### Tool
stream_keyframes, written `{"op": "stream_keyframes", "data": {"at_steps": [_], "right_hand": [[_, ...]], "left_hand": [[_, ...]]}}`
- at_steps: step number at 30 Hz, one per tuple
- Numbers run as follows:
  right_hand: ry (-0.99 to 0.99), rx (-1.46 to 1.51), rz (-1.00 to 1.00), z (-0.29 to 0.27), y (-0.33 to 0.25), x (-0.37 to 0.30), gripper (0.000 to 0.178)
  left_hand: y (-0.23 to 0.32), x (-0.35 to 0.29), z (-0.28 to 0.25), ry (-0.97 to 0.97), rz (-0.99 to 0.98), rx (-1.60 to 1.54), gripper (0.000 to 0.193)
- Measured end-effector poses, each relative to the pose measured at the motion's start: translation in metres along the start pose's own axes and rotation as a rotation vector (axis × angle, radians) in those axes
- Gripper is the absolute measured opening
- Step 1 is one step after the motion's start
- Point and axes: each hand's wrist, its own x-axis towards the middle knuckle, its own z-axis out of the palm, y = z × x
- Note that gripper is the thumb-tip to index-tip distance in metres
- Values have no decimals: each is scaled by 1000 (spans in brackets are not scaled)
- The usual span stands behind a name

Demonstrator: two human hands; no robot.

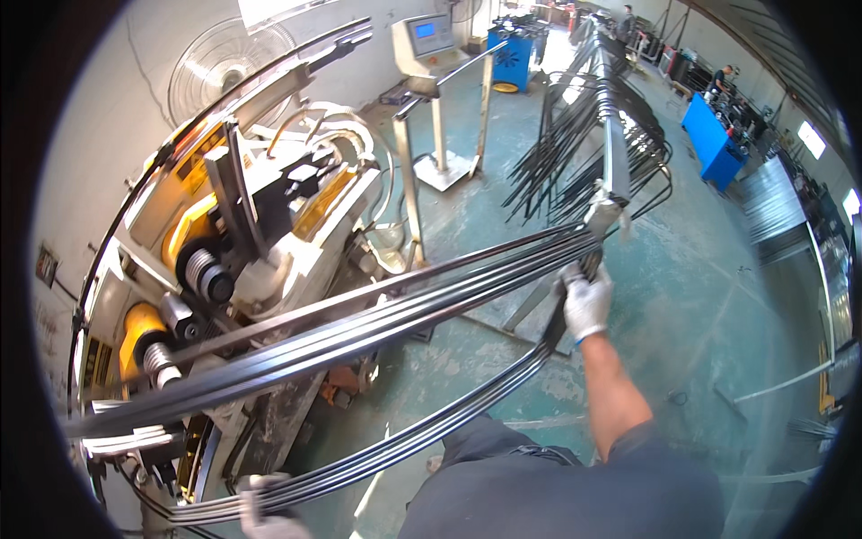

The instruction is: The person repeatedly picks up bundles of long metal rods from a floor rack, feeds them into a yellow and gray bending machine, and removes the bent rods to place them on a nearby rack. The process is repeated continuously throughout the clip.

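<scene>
My right hand [586, 301], in a whitish glove, is closed around bent dark metal rods [435, 422] just below the near end of a long metal beam [615, 162]. From there the rods sweep down to the lower left. My left hand [268, 509], also gloved and slightly blurred, is closed around their other stretch near the lower edge. Above them, a thick bundle of straight dark rod lengths [359, 325] slants from the beam's end down past the machine at left. Whether both bundles are parts of the same bent rods I cannot tell.
At left stands a machine [202, 242] with yellow parts and threaded rollers. Many bent rods [557, 162] hang from the beam. Beyond are a control console [426, 45], a wall fan [229, 72] and blue cabinets [714, 139]. People work far back. Sheet stock lies right.
</scene>
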Motion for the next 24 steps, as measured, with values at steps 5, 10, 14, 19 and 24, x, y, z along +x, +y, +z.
{"op": "stream_keyframes", "data": {"at_steps": [5,10,14,19,24], "right_hand": [[151,-580,-444,-109,-21,177,19],[152,-1055,-384,-133,-17,336,29],[161,-1418,-369,-125,26,437,32],[292,-1770,-708,-115,45,548,25],[257,-1556,-884,-107,56,560,35]], "left_hand": [[-218,-42,36,-71,-821,-566,49],[-246,-66,176,15,-868,-356,38],[-251,-30,231,-154,-480,-136,40],[-225,-31,295,-75,-302,134,36],[-254,-78,243,63,-328,309,39]]}}
